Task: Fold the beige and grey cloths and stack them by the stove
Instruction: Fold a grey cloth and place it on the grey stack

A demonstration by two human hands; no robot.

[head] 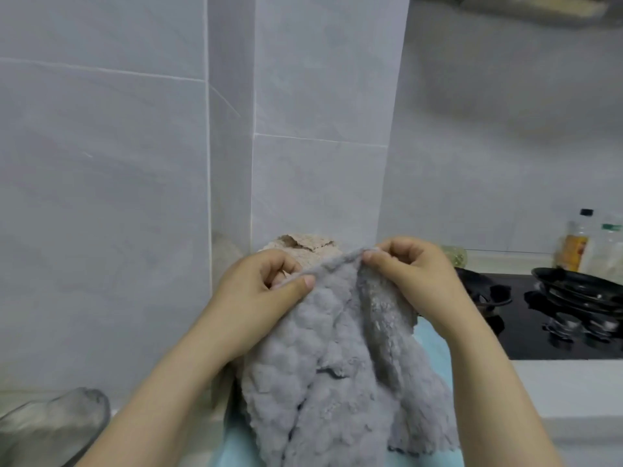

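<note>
While the left hand (266, 284) and right hand (411, 267) each pinch the grey cloth (337, 365) by its top edge, it hangs above the counter (556, 392). The beige cloth (303, 249) lies at the counter's back edge, left of the stove (526, 332).

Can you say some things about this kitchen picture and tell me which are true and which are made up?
1. Both the left hand and the right hand pinch the top edge of the grey cloth. True.
2. The beige cloth lies on the stove. False: it sits behind the hands, by the wall corner, left of the stove.
3. A black pan sits on the stove. True.
4. The grey cloth lies neatly folded on the counter. False: it hangs loose and rumpled from the two hands.
5. The bottles stand to the left of the hands. False: they stand at the far right, behind the stove.
</note>
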